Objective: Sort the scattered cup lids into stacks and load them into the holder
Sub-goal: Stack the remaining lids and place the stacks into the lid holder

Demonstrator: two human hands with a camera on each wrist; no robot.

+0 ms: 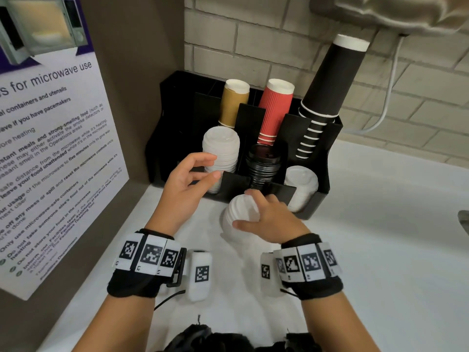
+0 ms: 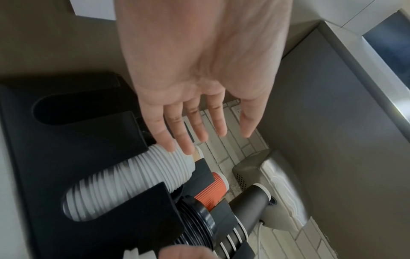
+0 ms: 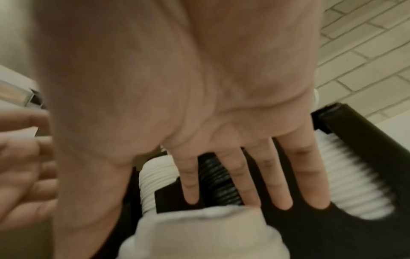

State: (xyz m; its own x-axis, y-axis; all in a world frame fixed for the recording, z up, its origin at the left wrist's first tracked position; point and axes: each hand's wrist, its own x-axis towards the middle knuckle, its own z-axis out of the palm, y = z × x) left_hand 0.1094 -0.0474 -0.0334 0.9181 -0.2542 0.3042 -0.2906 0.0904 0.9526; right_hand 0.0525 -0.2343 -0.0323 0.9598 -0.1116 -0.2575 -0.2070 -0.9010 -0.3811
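— Where are the lids?

— Most sit in the black holder at the counter's back left corner: a white lid stack in the front left slot, black lids in the middle, more white lids at the front right. Paper cup stacks stand behind them.

— And the loose ones?

— A short white stack stands on the counter just in front of the holder, under the right hand.

— Gripping it?

— The thumb and fingers curve round its top; the wrist view is blurred.

— The left hand?

— Empty, fingers loosely spread, just beside the front left stack; touching or not, I can't tell.
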